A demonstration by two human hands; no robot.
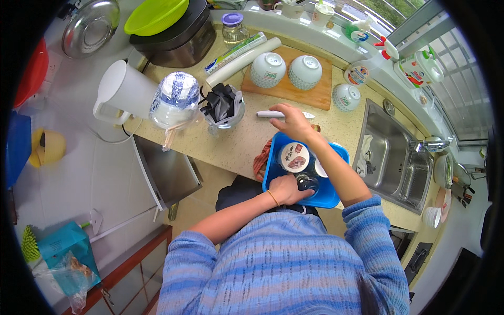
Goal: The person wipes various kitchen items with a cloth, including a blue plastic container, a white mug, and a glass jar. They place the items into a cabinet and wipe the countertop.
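Note:
A blue plastic bin (328, 201) sits at the counter's front edge, close to my body. Inside it are a round tub with a printed white lid (294, 157), another white lid (321, 169) and a dark, clear-looking glass jar (308, 182). My left hand (287, 189) is in the near part of the bin, its thumb and fingers around the glass jar; some fingertips are hidden. Beyond the bin, my right hand (293, 121) hovers with fingers apart, holding nothing. Below it on the counter lies a white-handled knife (267, 114), partly covered by the hand.
Upside-down bowls (267, 71) rest on a wooden cutting board (289, 94), with another bowl (346, 97) beside it. Right of the bin is a steel sink (390, 157). A bag-lined container (224, 108), wrapped bowls (177, 94) and a white pitcher (126, 88) stand to the left.

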